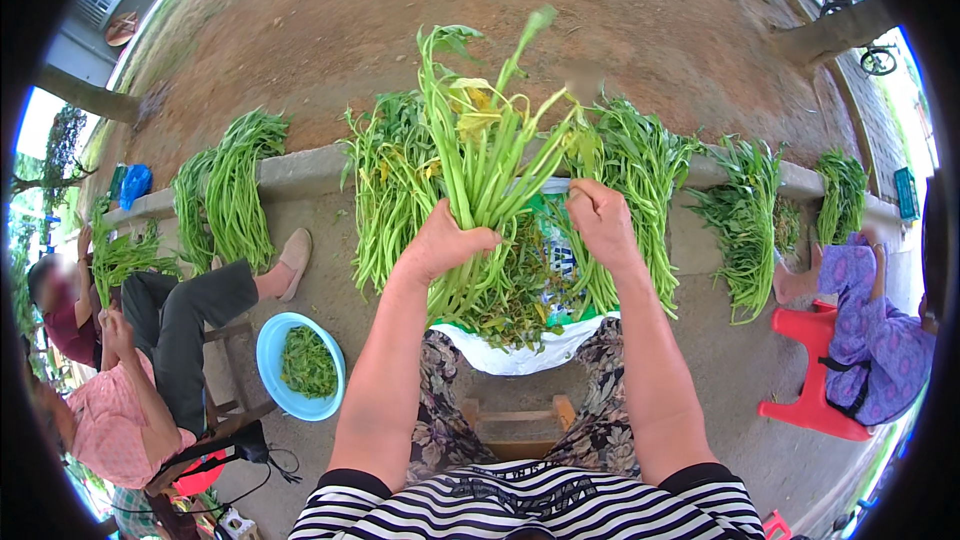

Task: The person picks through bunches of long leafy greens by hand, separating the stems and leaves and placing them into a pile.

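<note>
My left hand (454, 240) grips a thick bunch of long green leafy-vegetable stems (480, 157), held upright with some yellowed leaves near the top. To its right my right hand (604, 221) is raised with curled fingers; whether a thin stem is pinched in it cannot be told. Under both hands a white and green plastic sack (510, 356) lies across my lap, carrying trimmed leaves and bits of stem. One heap of the long stems (390, 187) hangs over the low concrete curb on the left, another heap (637, 165) on the right.
A blue plastic basin (339, 382) with leaves stands at the left, near a seated person in pink (112, 420). More bundles (244, 195) drape over the curb (300, 171). On the right, a person in purple (885, 360) sits by a red plastic stool (806, 367).
</note>
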A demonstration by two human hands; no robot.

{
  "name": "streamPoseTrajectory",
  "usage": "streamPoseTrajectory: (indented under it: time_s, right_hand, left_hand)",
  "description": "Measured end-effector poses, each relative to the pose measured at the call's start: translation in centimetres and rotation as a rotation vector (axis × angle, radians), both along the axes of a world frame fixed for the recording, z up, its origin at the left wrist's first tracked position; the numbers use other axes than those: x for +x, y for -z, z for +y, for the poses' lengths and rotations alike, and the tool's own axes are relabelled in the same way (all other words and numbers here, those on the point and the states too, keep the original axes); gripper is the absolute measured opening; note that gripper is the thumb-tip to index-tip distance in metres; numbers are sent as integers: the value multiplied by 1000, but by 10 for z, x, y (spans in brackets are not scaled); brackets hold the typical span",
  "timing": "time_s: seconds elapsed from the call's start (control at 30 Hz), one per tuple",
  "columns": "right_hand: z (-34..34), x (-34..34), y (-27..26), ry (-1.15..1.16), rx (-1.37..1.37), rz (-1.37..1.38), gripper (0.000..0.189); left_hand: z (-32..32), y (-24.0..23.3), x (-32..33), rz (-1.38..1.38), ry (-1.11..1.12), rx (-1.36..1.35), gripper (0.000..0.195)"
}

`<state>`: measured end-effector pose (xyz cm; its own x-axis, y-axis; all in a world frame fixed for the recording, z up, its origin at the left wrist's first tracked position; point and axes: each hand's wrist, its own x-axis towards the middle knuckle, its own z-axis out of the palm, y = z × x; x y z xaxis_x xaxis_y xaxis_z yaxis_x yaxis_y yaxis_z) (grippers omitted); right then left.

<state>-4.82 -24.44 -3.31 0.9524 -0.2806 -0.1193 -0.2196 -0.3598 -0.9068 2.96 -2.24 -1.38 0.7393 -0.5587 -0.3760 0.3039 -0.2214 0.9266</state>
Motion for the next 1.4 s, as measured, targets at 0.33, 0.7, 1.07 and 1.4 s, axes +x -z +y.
streamPoseTrajectory:
  time_s: [0.33,0.7,1.07,1.4]
  right_hand:
    - [46,-8,-10,-414,-169,-216,26]
    - [48,-11,-2,-477,-338,-137,19]
    - [32,-1,6,10,-8,-140,22]
    - [55,-7,-8,-347,-148,-384,21]
  left_hand:
    - [13,-9,4,54,153,8,38]
    - [11,-5,3,27,173,67,39]
    - [14,-12,0,154,74,-196,45]
    - [14,-3,3,125,173,-200,42]
